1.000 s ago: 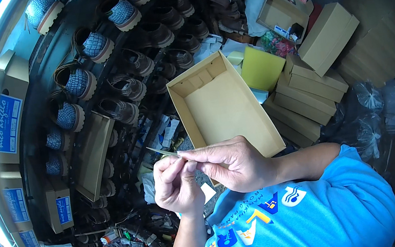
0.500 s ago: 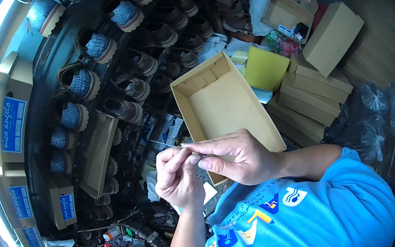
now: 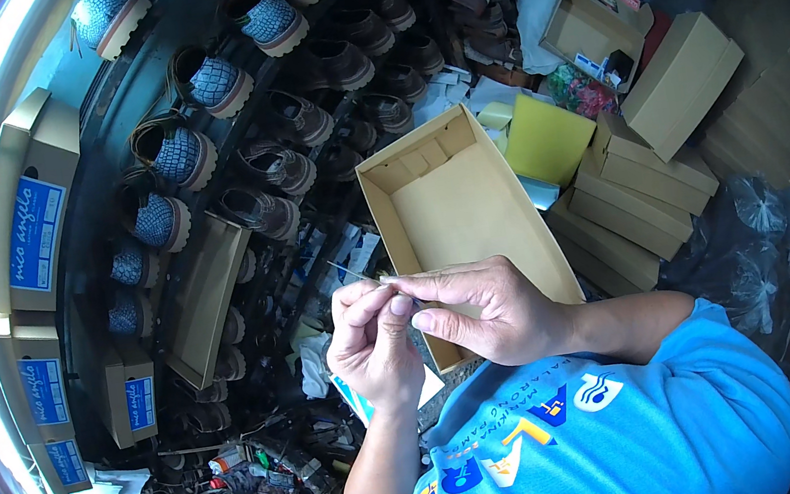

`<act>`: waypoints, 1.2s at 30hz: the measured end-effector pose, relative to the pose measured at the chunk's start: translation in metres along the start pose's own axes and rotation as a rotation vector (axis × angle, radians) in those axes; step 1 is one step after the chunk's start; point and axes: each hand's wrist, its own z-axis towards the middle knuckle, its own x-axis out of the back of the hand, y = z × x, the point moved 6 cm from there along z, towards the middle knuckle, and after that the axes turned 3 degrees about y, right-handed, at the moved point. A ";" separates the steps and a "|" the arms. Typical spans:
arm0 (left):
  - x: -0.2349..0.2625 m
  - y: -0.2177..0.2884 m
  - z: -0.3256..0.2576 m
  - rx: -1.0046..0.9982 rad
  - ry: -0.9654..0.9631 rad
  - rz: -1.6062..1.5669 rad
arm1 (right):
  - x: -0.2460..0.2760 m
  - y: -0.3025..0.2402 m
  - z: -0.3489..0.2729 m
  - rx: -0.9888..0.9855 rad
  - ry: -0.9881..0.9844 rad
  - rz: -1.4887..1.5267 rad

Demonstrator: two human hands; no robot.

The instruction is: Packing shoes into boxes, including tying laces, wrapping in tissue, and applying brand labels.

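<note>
Nearest me, taking the clock from the hands, a blue printed T-shirt (image 3: pixel 632 426) fills four to five o'clock. I see the left hand (image 3: pixel 367 350) pinching a slender strip (image 3: pixel 350 271) between thumb and index finger, its free end jutting past the knuckles toward ten. The right hand (image 3: pixel 490 312) has its fingertips against the left's; I cannot tell whether they grip the strip. A white card (image 3: pixel 429 388) shows at six. Just beyond, at one, an open cardboard shoebox (image 3: pixel 455 203) lies partly behind the right hand. Farther out I have a yellow-green folder (image 3: pixel 549 138) between one and two, stacked cartons (image 3: pixel 634 205) at two, blue-labelled shoeboxes (image 3: pixel 43 387) at nine, and tiers of shoes (image 3: pixel 186 158) toward eleven.
</note>
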 end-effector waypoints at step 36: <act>-0.028 0.011 -0.007 -0.037 -0.111 0.156 | 0.022 0.030 -0.004 -0.416 0.068 0.486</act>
